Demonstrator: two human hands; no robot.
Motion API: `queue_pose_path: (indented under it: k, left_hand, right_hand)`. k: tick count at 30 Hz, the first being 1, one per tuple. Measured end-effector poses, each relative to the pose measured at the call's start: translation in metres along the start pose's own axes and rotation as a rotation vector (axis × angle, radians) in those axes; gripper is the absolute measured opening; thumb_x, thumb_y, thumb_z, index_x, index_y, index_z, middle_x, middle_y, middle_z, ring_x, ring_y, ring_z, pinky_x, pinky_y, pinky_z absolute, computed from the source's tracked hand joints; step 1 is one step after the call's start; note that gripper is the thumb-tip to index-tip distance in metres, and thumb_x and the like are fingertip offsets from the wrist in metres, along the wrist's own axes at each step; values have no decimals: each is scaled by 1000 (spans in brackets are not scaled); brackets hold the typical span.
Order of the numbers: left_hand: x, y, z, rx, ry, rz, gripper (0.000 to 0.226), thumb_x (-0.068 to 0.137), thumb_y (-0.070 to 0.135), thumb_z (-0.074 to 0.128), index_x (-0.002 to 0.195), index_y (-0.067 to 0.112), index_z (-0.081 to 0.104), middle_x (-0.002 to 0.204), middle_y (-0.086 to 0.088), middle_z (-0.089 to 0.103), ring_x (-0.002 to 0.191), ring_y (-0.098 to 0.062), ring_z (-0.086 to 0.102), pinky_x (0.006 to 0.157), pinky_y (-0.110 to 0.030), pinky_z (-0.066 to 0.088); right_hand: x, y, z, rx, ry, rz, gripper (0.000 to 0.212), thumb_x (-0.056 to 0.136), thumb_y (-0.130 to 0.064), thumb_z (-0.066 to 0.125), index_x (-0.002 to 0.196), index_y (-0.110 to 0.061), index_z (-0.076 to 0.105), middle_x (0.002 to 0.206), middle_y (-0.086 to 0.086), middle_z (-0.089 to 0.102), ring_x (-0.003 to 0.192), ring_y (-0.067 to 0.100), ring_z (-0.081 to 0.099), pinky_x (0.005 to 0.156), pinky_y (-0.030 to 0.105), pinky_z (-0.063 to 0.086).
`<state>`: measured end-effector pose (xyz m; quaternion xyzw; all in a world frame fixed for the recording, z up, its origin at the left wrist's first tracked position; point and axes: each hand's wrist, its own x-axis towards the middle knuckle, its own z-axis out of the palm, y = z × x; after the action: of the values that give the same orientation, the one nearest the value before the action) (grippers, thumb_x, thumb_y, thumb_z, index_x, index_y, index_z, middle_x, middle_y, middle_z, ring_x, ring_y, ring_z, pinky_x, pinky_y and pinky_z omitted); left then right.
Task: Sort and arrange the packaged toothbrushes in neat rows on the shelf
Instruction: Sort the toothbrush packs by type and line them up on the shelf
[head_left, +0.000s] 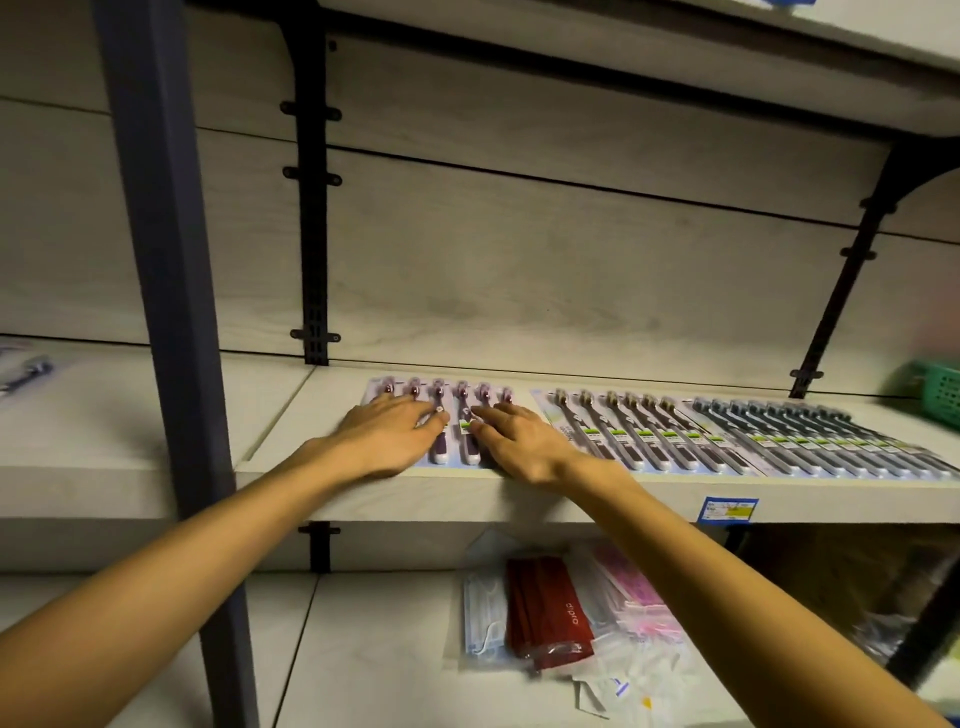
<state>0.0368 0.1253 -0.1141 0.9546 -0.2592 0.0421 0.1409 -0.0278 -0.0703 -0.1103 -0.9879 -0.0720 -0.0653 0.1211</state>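
Observation:
Several packaged purple toothbrushes (464, 415) lie side by side at the left of the middle shelf (649, 501). My left hand (387, 434) rests flat on the left packs, fingers straight. My right hand (519, 441) lies flat on the right packs of the same group, its fingertips close to the left hand's. To the right lies a row of brown toothbrush packs (639, 431), then a row of dark grey toothbrush packs (821, 439), all parallel and reaching the shelf's front edge.
A dark upright post (171, 312) stands left of the shelf. A green basket (935, 395) sits at the far right. Below, packs of face masks and a red packet (545, 613) lie on the lower shelf. A price label (727, 509) is on the shelf edge.

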Motion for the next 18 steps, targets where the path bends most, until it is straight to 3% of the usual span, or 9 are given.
queue_pose_path:
  k: [6,13,18]
  left_hand:
    - [-3,-1,2,63,-44,4,68,97,70,15,156,37,25,167,3,4,155,-26,-3,124,-47,10]
    - [-6,2,-2,100,-90,36,77,95,74,17,159,32,18,168,1,6,155,-24,-3,124,-45,9]
    - [-18,9,-5,176,98,96,65,100,65,23,154,33,32,167,0,15,154,-26,9,123,-48,9]
  right_hand:
    - [-1,2,3,-244,-83,-97,51,108,-38,24,155,-21,29,165,3,17,151,29,13,122,36,3]
    - [-7,1,4,-161,1,-79,49,107,-37,27,148,-14,42,158,7,35,145,28,26,117,32,13]
    - [-10,-3,5,-101,59,-46,51,106,-40,28,148,-15,43,156,7,40,144,26,30,117,33,18]
